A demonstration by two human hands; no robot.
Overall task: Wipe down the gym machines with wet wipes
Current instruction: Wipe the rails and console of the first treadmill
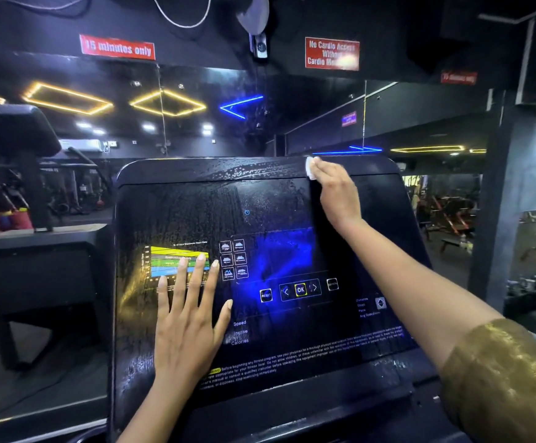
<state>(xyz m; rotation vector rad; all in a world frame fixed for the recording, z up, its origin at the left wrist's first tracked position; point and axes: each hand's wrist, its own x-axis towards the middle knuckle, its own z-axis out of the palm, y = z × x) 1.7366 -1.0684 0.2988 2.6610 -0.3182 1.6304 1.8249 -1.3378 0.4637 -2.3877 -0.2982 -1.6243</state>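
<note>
1. The right hand (333, 190) pinches a white wet wipe (309, 167) in its grip, fingers curled over it. Only the wipe's upper-left edge shows past the fingertips. The wipe is pressed against the top rim of the machine's console (196, 199).
2. The step in hand looks like wiping the console's upper band. Droplets (244, 171) bead along that band to the left of the grip, and a wet film spreads below and to the left of it. Directly under the grip and to its right the panel looks darker; whether it is wiped cannot be told.
3. To do the step well, the wipe should lie flatter under the fingers, so that more cloth meets the surface. It should travel in overlapping passes across the band and then work downward, with light pressure over the control keys (300, 289) far below the grip.
4. The right arm reaches up and forward from a gold sleeve (509, 378), with the wrist bent and the knuckles uppermost.
5. The left hand (189, 314) lies well below and left of the grip, flat on the console. Its fingers are spread and straight, with the tips over a coloured chart (177, 255). It holds nothing and seems to steady the person.
</note>
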